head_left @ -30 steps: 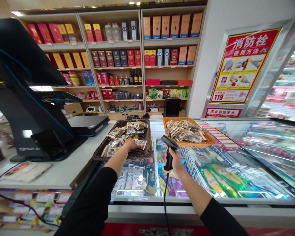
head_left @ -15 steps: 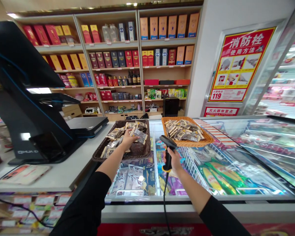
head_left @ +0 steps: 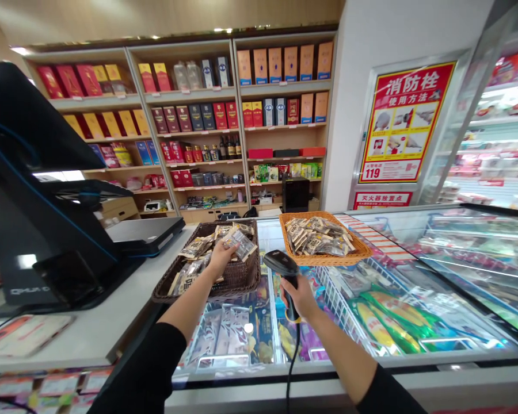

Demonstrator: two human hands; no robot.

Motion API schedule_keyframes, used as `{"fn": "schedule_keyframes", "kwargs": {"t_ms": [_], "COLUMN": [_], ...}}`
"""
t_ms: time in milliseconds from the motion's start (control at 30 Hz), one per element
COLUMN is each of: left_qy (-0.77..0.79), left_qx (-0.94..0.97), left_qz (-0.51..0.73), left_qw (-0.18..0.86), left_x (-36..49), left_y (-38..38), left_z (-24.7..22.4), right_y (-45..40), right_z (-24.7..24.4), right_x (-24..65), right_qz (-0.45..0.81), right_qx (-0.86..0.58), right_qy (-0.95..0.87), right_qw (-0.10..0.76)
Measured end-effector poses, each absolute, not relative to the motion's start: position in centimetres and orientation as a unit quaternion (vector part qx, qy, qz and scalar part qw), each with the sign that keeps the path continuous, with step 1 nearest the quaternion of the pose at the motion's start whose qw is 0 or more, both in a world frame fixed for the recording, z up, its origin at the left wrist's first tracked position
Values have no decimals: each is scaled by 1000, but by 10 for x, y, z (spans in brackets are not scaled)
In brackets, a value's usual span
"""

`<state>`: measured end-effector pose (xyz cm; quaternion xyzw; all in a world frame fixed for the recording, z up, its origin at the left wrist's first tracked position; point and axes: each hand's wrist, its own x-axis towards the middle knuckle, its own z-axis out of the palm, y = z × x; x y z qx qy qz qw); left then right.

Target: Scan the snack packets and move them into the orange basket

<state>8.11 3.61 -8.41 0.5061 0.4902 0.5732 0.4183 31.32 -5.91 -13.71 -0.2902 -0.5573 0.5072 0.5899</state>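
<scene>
To your upper right, the red-and-yellow poster (head_left: 401,122) read 消防栓 使用方法 and 119; the red sign (head_left: 382,200) beneath it read 灭火器放置点. At lower left, the black till stand (head_left: 26,282) bore a blurred logo, perhaps QHUA.

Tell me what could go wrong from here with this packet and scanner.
The snack packet is pinched in the left hand, so it could slip back into the dark wicker basket or onto the freezer. The barcode scanner in the right hand trails a black cord over the freezer's front edge, where it could snag.
</scene>
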Motion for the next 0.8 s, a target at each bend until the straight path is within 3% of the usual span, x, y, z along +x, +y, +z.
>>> {"fn": "schedule_keyframes", "kwargs": {"t_ms": [333, 800], "left_qy": [517, 512], "left_qx": [487, 495], "left_qz": [616, 613], "left_qw": [341, 343], "left_x": [83, 88], "left_y": [34, 31], "left_z": [-80, -77], "right_y": [-66, -58], "right_z": [-128, -138], "right_x": [319, 314], "right_qz": [448, 458], "right_qx": [-329, -332], "right_qy": [-636, -632], "right_qw": [536, 530]}}
